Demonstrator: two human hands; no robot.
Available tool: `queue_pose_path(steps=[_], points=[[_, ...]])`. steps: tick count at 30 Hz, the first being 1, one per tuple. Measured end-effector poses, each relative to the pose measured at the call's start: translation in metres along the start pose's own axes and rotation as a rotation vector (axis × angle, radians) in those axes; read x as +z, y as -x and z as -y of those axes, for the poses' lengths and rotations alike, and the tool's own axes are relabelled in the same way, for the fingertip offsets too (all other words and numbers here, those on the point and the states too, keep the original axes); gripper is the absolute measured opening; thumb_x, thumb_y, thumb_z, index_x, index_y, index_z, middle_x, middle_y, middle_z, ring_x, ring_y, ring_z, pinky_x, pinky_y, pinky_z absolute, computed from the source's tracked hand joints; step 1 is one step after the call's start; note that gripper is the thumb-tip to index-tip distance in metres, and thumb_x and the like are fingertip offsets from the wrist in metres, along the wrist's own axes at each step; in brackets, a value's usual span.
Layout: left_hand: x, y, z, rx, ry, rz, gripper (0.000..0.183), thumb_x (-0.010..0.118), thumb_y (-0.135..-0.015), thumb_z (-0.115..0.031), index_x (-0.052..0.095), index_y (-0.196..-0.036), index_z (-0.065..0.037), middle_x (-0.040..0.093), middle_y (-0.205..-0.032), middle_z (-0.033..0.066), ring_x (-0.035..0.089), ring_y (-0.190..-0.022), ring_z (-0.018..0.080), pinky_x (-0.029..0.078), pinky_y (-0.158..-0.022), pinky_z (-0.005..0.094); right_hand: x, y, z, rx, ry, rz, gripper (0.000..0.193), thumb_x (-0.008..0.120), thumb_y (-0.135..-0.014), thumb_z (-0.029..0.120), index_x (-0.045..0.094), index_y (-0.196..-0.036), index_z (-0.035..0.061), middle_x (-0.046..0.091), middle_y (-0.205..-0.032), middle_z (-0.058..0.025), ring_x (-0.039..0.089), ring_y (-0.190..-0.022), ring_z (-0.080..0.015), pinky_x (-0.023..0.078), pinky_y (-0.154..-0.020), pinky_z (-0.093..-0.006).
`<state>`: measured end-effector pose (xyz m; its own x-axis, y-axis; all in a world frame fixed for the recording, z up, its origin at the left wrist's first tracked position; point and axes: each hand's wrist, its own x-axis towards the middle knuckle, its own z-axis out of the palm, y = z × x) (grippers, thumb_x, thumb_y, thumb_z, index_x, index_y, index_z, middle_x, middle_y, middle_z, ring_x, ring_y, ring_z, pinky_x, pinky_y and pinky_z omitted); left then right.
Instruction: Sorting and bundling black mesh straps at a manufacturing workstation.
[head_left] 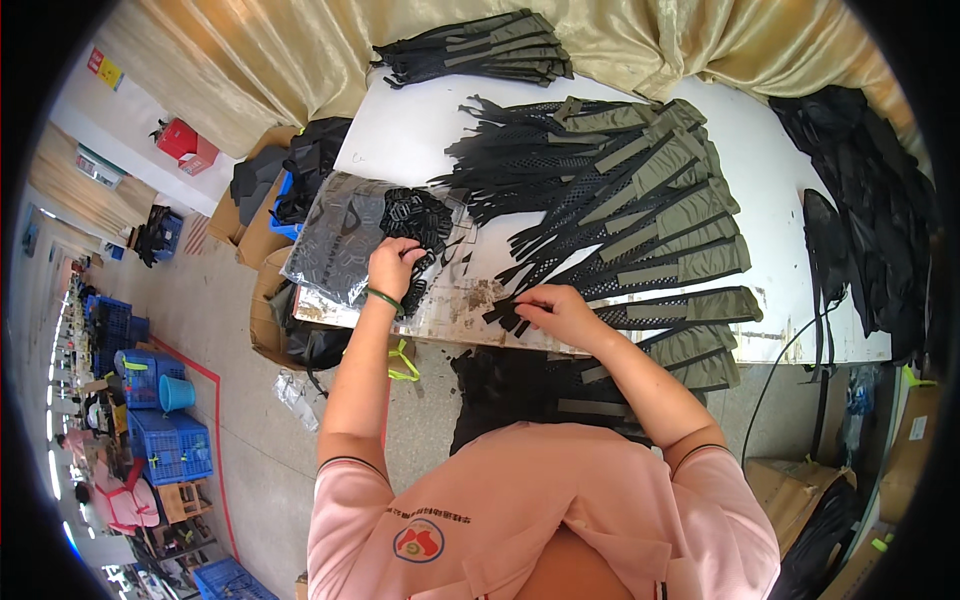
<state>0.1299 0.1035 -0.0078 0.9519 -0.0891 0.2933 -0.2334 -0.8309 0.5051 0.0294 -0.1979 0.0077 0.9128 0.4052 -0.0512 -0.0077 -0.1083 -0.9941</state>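
My left hand (pixel 393 268), a green bangle on its wrist, has its fingers pinched together at the pile of small black plastic buckles (pixel 420 215). What sits between those fingertips is too small to make out. The buckles lie on a clear plastic bag (pixel 335 235) at the table's left edge. Near the front edge, my right hand (pixel 560 315) pinches the end of a black webbing strap (pixel 508 312). Beside and beyond it, several olive-and-black mesh strap panels (pixel 640 210) are fanned out, their loose black ends pointing left.
More panels (pixel 480 48) are stacked at the back of the white table (pixel 400 125). Black bags (pixel 850 210) hang over its right side. Cardboard boxes (pixel 270 310) stand at its left, and dark fabric pieces (pixel 510 395) lie between me and the table. Blue crates (pixel 168 445) line the floor far left.
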Motion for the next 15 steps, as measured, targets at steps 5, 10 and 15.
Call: queue_pose_path(steps=[5,10,15], points=[[0.003,0.032,-0.068,-0.481,1.213,0.173,0.01,0.063,-0.085,-0.009,0.062,-0.094,-0.003,0.063,-0.077,0.0026,0.058,-0.066,0.0124,0.049,-0.06,0.0251,-0.004,-0.001,0.003,-0.025,-0.135,-0.045,0.016,0.061,-0.087,0.01,0.062,-0.096,-0.0028,0.062,-0.076,-0.0023,0.056,-0.066,-0.0072,0.047,-0.059,-0.0223],[0.015,0.076,-0.122,-0.721,1.783,0.487,0.005,0.057,-0.09,-0.011,0.057,-0.094,-0.008,0.062,-0.084,0.0018,0.059,-0.064,0.0127,0.05,-0.064,0.0251,-0.006,0.001,0.017,0.024,-0.241,0.019,0.014,0.059,-0.088,0.009,0.062,-0.098,-0.0002,0.061,-0.077,-0.0017,0.055,-0.065,-0.006,0.046,-0.06,-0.0204],[0.029,0.086,-0.126,-0.678,1.872,0.615,0.014,0.054,-0.092,-0.019,0.056,-0.099,-0.007,0.062,-0.086,0.0038,0.055,-0.066,0.0113,0.044,-0.062,0.0241,-0.014,0.009,0.016,0.012,-0.311,0.137,0.013,0.059,-0.088,0.008,0.063,-0.097,0.0005,0.061,-0.077,-0.0011,0.054,-0.065,-0.0059,0.044,-0.058,-0.0202]])
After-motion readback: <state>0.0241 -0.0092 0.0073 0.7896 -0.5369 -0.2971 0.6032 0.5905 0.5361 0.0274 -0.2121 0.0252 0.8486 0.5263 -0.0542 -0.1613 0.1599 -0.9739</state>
